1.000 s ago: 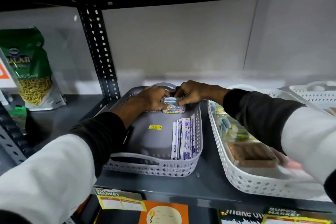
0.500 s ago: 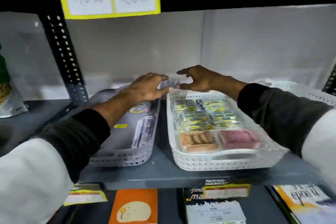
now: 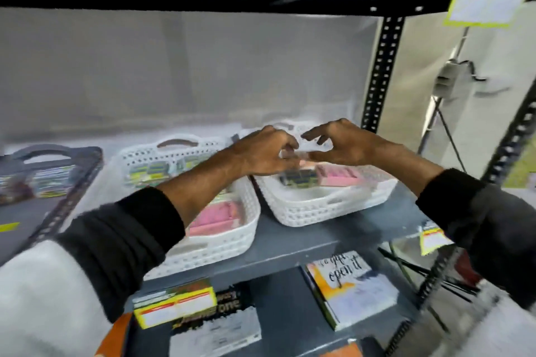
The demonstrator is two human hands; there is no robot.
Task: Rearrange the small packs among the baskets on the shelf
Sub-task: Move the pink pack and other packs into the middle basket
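Observation:
My left hand (image 3: 261, 153) and my right hand (image 3: 345, 145) meet above the rightmost white basket (image 3: 319, 211). Between them is a small pack (image 3: 293, 155), blurred. The left fingers pinch one end. At the other end the right thumb touches it, with the right fingers spread above. Below, this basket holds a dark green pack (image 3: 298, 177) and a pink pack (image 3: 336, 175). The middle white basket (image 3: 232, 238) holds green-yellow small packs (image 3: 150, 169) and a pink pack (image 3: 214, 217). A grey basket (image 3: 72, 153) with colourful packs sits at far left.
The baskets stand on a grey metal shelf (image 3: 304, 243) with a black perforated upright (image 3: 380, 66) behind on the right. Yellow price tags (image 3: 174, 303) hang on the shelf edge. Boxes (image 3: 351, 287) lie on the shelf below. The upper shelf is close overhead.
Both hands have carried the small pack rightward from the grey basket, past the middle white basket, to above the rightmost one. The view has swung right with them.

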